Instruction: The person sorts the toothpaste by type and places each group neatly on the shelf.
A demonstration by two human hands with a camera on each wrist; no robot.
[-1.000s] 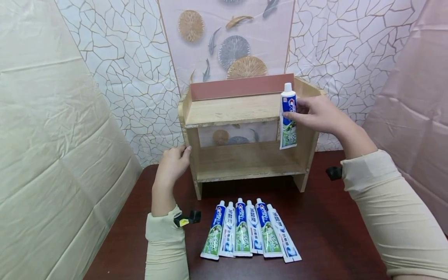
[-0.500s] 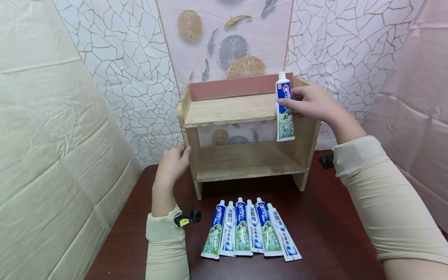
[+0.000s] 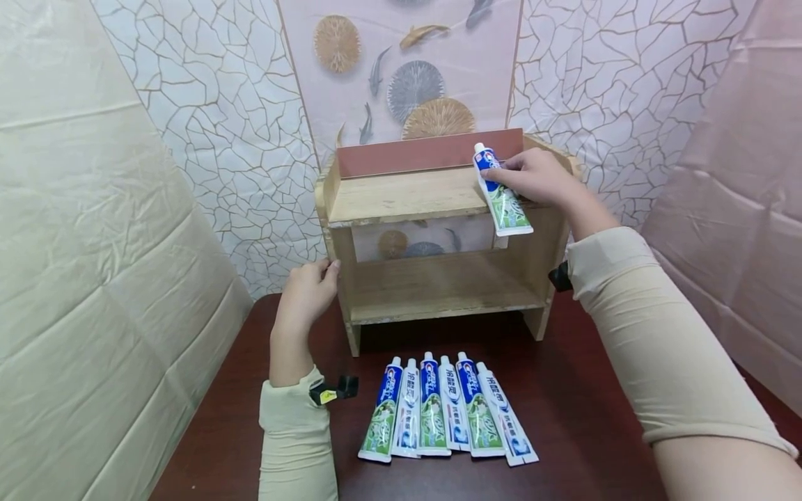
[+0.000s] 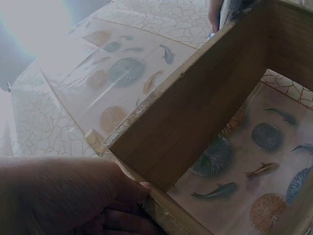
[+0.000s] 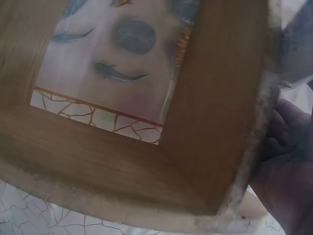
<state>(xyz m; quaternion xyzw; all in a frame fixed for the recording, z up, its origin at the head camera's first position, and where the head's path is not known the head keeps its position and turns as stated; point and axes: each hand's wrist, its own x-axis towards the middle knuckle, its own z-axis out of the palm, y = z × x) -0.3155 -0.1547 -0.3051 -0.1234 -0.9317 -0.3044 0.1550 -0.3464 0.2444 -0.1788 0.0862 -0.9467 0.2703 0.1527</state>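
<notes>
My right hand [image 3: 541, 179] pinches a blue, white and green toothpaste tube [image 3: 509, 211] near its capped end. The tube leans over the front right of the upper board, cap toward the back and flat end toward me. A small wooden shelf [image 3: 407, 198] with two boards stands on the table. At its left side panel, my left hand [image 3: 307, 292] grips the front edge; the left wrist view shows the thumb [image 4: 139, 188] against the wood. Below the shelf, several toothpaste tubes [image 3: 432, 417] lie fanned in a row, blue-green ones alternating with white ones.
The dark red table [image 3: 601, 410] carries the shelf and the row of tubes. A reddish strip [image 3: 407, 156] runs along the back of the upper board. Patterned cloth [image 3: 207, 139] hangs behind, and pale fabric [image 3: 81, 278] drapes at the left side.
My right hand has moved left and inward over the upper board with the toothpaste tube, which has gone from upright to tilted back. The left hand stays at the side panel.
</notes>
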